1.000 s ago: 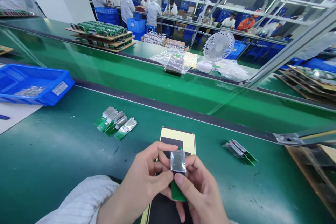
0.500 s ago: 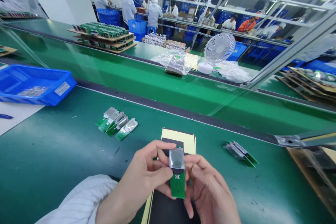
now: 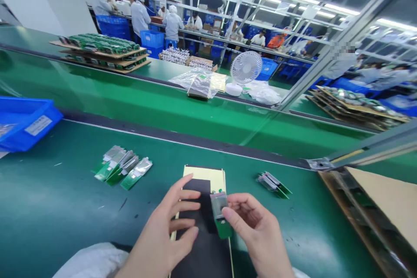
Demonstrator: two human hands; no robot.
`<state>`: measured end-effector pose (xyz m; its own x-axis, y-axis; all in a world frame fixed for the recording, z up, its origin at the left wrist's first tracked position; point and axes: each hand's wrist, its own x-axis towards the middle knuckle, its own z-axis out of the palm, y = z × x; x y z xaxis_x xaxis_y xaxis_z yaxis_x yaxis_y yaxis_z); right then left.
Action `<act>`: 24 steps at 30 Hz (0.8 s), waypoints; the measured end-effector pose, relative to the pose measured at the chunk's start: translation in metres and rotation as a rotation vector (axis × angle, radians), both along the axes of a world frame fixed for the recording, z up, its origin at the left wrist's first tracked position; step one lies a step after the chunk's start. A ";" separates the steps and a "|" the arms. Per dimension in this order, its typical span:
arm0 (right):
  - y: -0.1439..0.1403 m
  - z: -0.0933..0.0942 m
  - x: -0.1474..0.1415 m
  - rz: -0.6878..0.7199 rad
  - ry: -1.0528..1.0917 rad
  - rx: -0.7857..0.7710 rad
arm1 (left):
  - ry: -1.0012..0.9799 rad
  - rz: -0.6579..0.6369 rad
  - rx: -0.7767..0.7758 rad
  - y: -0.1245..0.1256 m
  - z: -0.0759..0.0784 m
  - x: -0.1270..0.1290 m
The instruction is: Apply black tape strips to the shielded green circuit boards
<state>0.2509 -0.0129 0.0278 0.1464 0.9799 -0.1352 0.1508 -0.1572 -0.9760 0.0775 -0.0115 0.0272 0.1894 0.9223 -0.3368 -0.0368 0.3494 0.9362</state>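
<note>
A small green circuit board (image 3: 223, 228) with a grey display screen on its upper part is gripped by my right hand (image 3: 262, 230), thumb on the screen's face and fingers at its right edge. My left hand (image 3: 171, 221) holds nothing; its fingers are spread apart to the left of the board. Beneath both hands lies a stack of black and pale yellow sheets (image 3: 202, 252). Several similar boards with screens (image 3: 122, 167) lie in a group to the left. A smaller bunch of boards (image 3: 273, 184) rests to the right.
A blue bin (image 3: 31, 124) stands at the left. Cardboard layers (image 3: 391, 208) are stacked at the right. Beyond the green channel are board-laden trays (image 3: 100, 52), a bagged pack (image 3: 199, 84) and a white fan (image 3: 246, 68). A slanted metal post (image 3: 332, 52) rises at right. People work farther back.
My left hand has let go of the circuit board and moved left, fingers spreading. My right hand now holds the board alone. The camera view has turned to the right.
</note>
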 end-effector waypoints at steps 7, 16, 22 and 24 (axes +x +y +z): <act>0.013 -0.022 0.085 -0.201 -1.125 0.419 | 0.091 -0.027 0.069 0.001 -0.009 -0.008; 0.025 -0.034 0.091 -0.238 -1.331 0.497 | 0.170 -0.109 0.122 0.002 -0.020 -0.011; 0.021 -0.028 0.095 -0.234 -1.360 0.541 | 0.331 -0.137 0.219 0.002 -0.016 -0.012; 0.015 -0.025 0.085 -0.239 -1.309 0.582 | 0.422 -0.145 0.288 0.003 -0.018 -0.014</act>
